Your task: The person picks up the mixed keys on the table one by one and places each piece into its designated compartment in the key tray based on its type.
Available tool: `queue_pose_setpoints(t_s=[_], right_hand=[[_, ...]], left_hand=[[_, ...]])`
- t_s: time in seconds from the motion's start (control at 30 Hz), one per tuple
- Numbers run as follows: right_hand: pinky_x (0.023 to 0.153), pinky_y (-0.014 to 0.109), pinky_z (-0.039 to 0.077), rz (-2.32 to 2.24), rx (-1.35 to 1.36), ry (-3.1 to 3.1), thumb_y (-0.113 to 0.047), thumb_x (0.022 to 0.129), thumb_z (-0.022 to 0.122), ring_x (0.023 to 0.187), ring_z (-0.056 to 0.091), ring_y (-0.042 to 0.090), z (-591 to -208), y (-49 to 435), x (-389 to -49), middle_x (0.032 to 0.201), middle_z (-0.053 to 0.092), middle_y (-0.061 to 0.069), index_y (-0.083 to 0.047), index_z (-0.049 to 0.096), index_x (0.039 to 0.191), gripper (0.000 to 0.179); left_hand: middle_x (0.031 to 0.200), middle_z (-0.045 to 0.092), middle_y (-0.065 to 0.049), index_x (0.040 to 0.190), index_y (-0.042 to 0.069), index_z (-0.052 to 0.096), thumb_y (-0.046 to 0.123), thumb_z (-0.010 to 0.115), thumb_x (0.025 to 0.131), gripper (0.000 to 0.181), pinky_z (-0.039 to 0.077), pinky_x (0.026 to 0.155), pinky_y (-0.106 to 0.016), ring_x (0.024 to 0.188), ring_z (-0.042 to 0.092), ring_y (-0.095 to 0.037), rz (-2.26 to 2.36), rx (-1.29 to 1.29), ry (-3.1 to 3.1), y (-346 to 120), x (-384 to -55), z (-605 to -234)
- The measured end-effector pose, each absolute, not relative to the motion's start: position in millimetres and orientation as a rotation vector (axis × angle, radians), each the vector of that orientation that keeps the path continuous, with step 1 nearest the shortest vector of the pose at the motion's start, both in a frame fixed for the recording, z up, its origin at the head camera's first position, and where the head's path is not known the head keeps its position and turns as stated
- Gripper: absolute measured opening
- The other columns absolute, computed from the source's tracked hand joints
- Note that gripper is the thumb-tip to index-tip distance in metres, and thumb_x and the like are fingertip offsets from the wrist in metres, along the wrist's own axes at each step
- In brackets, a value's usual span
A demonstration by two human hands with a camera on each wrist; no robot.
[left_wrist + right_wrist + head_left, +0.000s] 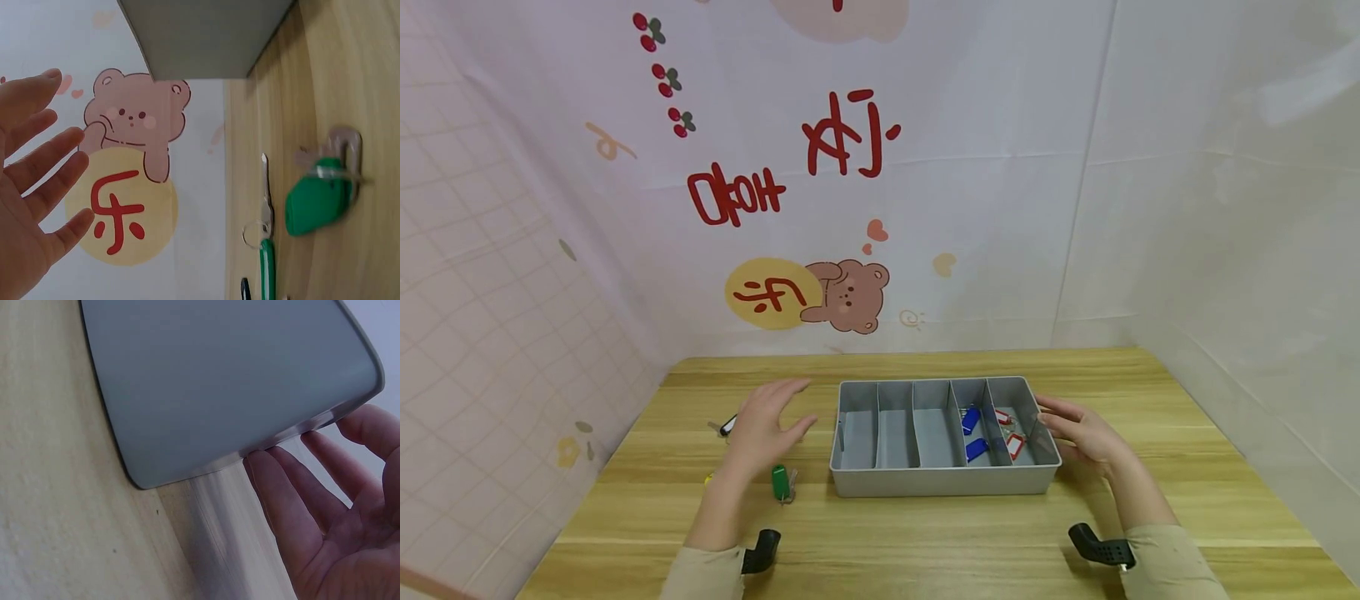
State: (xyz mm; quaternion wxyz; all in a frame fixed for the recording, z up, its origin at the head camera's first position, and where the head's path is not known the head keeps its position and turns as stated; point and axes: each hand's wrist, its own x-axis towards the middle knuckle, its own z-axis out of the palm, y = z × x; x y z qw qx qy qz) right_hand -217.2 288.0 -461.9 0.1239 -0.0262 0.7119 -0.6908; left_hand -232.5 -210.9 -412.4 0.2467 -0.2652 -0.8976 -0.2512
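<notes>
A grey divided tray (940, 482) stands on the wooden table. Two blue key tags (976, 450) lie in its compartment second from the right, and two red-rimmed key tags (1015, 446) in the rightmost one. My right hand (1086, 433) touches the tray's right end wall with its fingertips (259, 459), fingers extended. To the left of the tray, my left hand (763, 429) is raised, fingers spread and holding nothing. Near its wrist lies a green key tag (780, 482) with keys. A green-and-white tag (267, 269) with a key shows in the left wrist view.
Beyond my left hand is a black-and-white key tag (727, 427). A bit of yellow (709, 478) peeks out beside the left forearm, mostly hidden. A printed white cloth (985, 208) hangs behind the table (925, 550) and along both sides.
</notes>
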Motion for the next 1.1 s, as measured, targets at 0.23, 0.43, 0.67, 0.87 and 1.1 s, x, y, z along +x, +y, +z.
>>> queue_pose_setpoints(t_s=[0.23, 0.43, 0.67, 0.87, 1.1], right_hand=[[0.087, 0.038, 0.055, -2.016, -0.103, 2.078, -0.014, 0.103, 0.053, 0.105, 0.065, 0.018, -461.7, 289.2, -216.6, 0.129, 0.058, 0.011, 0.01, 0.02, 0.152, 0.063], [0.087, 0.038, 0.055, -2.002, -0.104, 2.092, -0.015, 0.104, 0.053, 0.106, 0.064, 0.018, -461.3, 289.1, -216.4, 0.132, 0.056, 0.014, 0.01, 0.02, 0.152, 0.063], [0.088, 0.038, 0.054, -1.984, -0.089, 2.102, -0.016, 0.104, 0.053, 0.106, 0.063, 0.017, -461.6, 288.5, -216.0, 0.136, 0.052, 0.016, 0.008, 0.021, 0.153, 0.064], [0.088, 0.038, 0.054, -1.99, -0.079, 2.098, -0.016, 0.104, 0.054, 0.104, 0.063, 0.016, -462.9, 288.9, -216.4, 0.133, 0.054, 0.012, 0.008, 0.022, 0.153, 0.063], [0.088, 0.038, 0.054, -1.995, -0.086, 2.095, -0.016, 0.103, 0.054, 0.105, 0.064, 0.017, -464.1, 289.2, -217.6, 0.131, 0.056, 0.011, 0.008, 0.022, 0.153, 0.064]], left_hand=[[0.118, 0.067, -0.013, 0.128, 0.005, 0.064, 0.016, 0.084, 0.081, 0.052, 0.044, 0.095, -0.055, 0.111, 0.059, -0.034, -0.731, -0.692, -2.512, -228.4, -233.6, -417.2], [0.115, 0.068, -0.014, 0.125, 0.003, 0.065, 0.012, 0.082, 0.082, 0.047, 0.049, 0.088, -0.053, 0.103, 0.061, -0.032, -0.858, -0.713, -2.504, -241.1, -236.7, -423.1], [0.117, 0.068, -0.014, 0.127, 0.005, 0.065, 0.013, 0.079, 0.085, 0.045, 0.046, 0.091, -0.058, 0.105, 0.061, -0.033, -1.068, -0.704, -2.559, -256.9, -242.9, -432.4], [0.119, 0.067, -0.012, 0.129, 0.006, 0.064, 0.016, 0.077, 0.088, 0.044, 0.043, 0.094, -0.059, 0.107, 0.059, -0.036, -1.155, -0.696, -2.649, -269.6, -248.1, -439.4], [0.125, 0.065, -0.011, 0.131, 0.008, 0.064, 0.018, 0.076, 0.089, 0.044, 0.04, 0.095, -0.06, 0.11, 0.057, -0.04, -1.249, -0.721, -2.721, -282.3, -252.5, -447.4]])
